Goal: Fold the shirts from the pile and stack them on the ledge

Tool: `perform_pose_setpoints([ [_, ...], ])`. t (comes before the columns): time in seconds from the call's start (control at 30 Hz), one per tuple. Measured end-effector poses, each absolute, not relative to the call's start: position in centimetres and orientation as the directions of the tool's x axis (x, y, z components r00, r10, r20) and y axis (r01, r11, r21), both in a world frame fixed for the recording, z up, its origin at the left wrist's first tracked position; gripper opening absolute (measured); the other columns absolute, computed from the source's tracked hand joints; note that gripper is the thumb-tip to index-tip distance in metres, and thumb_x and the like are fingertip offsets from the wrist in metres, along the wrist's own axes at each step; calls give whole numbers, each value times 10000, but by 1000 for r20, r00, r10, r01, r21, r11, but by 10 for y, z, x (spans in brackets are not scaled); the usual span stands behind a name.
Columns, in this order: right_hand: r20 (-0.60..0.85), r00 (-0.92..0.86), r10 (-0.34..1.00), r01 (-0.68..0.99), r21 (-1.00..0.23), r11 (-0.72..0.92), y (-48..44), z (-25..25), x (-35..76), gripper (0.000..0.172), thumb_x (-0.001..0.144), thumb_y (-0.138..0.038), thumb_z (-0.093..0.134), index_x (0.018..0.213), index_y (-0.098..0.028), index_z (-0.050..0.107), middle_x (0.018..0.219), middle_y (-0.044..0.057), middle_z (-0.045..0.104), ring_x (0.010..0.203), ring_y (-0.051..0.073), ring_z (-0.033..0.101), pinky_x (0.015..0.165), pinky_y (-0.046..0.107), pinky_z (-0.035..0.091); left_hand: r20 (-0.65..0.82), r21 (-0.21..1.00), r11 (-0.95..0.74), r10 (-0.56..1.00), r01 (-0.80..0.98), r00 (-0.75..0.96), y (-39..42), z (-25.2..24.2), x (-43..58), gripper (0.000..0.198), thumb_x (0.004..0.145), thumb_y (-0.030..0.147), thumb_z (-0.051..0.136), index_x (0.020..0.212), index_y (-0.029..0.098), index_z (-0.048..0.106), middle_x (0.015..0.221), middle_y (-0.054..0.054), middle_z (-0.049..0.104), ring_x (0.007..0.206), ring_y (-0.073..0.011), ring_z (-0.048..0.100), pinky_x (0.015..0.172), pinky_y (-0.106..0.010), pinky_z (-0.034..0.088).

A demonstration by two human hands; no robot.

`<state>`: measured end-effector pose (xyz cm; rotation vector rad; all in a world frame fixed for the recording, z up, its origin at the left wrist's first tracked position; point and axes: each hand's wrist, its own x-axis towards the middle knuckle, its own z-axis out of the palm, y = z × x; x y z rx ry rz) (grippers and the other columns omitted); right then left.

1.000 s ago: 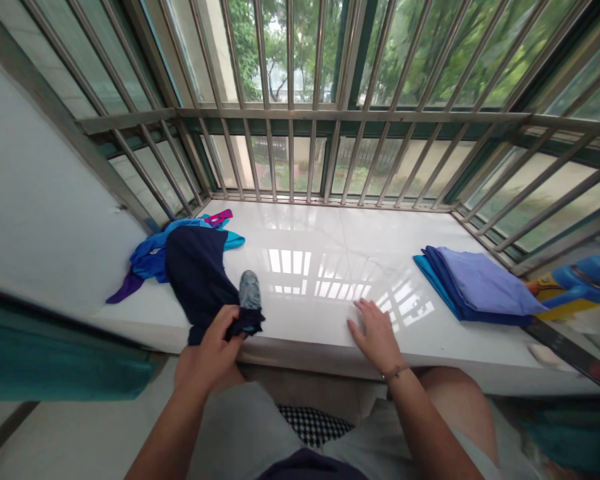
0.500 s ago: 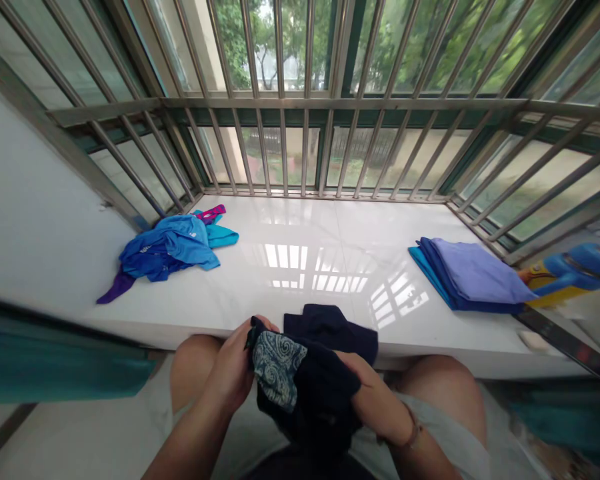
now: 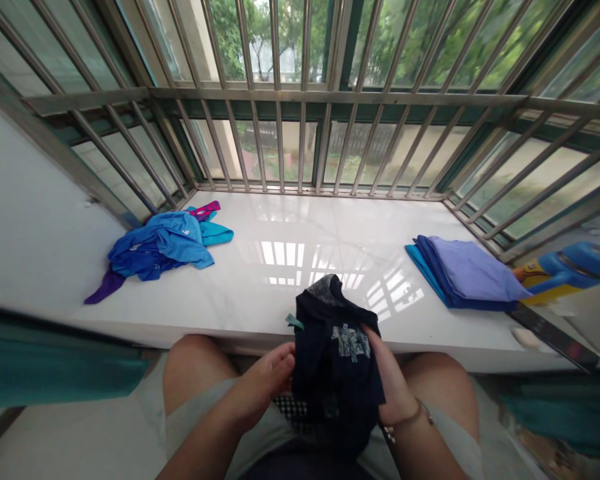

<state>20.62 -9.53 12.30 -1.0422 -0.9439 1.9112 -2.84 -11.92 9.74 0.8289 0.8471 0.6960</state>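
Note:
A dark navy shirt (image 3: 325,360) with a pale patterned print hangs bunched over my lap, its collar end resting against the edge of the white sill. My left hand (image 3: 270,379) pinches its left side, fingertips partly behind the cloth. On the opposite side my right hand (image 3: 393,383), with a bracelet at the wrist, grips the fabric; most of its fingers are hidden beneath it. A small teal tag (image 3: 295,322) sticks out at the shirt's upper left.
Crumpled blue clothes (image 3: 163,243) lie on the left of the white sill (image 3: 250,293). A folded stack (image 3: 473,273), lilac on top, lies at right, beside a blue-and-yellow container (image 3: 560,277) and a dark flat object (image 3: 555,337). Metal bars (image 3: 300,97) line the window behind.
The navy shirt has been turned and spread, so its collar end now points toward the window and its print faces up. My left hand has moved lower and right; my right hand has moved slightly right.

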Motion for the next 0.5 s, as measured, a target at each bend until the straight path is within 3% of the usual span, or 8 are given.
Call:
perform_pose_setpoints([
  [0.1, -366, -333, 869, -227, -863, -451, -102, 110, 209, 851, 1059, -786, 236, 1243, -185, 810, 1155, 133, 837, 1300, 321, 725, 1181, 558, 515, -370, 878, 451, 853, -160, 369, -118, 86, -27, 465, 874, 624, 832, 1016, 186, 774, 1026, -77, 787, 997, -258, 704, 903, -331, 527],
  [0.2, -396, -158, 905, -177, -890, -420, -109, 93, 222, 796, 1058, -779, 329, 1283, -176, 796, 1231, 135, 821, 1319, 335, 716, 1171, 560, 534, -384, 886, 399, 917, -235, 109, -112, 80, -35, 459, 867, 620, 832, 1081, 217, 774, 1068, -67, 796, 1071, -269, 699, 956, -339, 540],
  [0.33, -352, 139, 926, 140, -919, -370, -114, 81, 256, 714, 1024, -777, 466, 1342, -220, 780, 1425, 112, 745, 1461, 344, 607, 1273, 539, 439, -315, 930, 309, 949, -200, 0, -102, 100, -61, 460, 891, 649, 792, 1091, 237, 755, 945, -27, 772, 876, -217, 683, 799, -287, 552],
  [0.4, -295, 123, 948, 271, -908, -318, -115, 85, 273, 662, 994, -747, 570, 1345, -227, 782, 1444, 105, 734, 1486, 354, 578, 1312, 537, 381, -248, 966, 249, 968, -66, 28, -99, 119, -77, 426, 913, 653, 761, 998, 236, 754, 827, -9, 730, 753, -193, 633, 694, -261, 516],
  [0.5, -198, -126, 972, 443, -888, -124, -114, 97, 288, 525, 1002, -637, 632, 1303, -239, 798, 1360, 98, 779, 1389, 361, 654, 1270, 554, 437, -163, 974, 140, 979, 177, 126, -100, 148, -94, 344, 926, 589, 759, 937, 246, 780, 806, -18, 737, 755, -207, 635, 696, -264, 510],
])
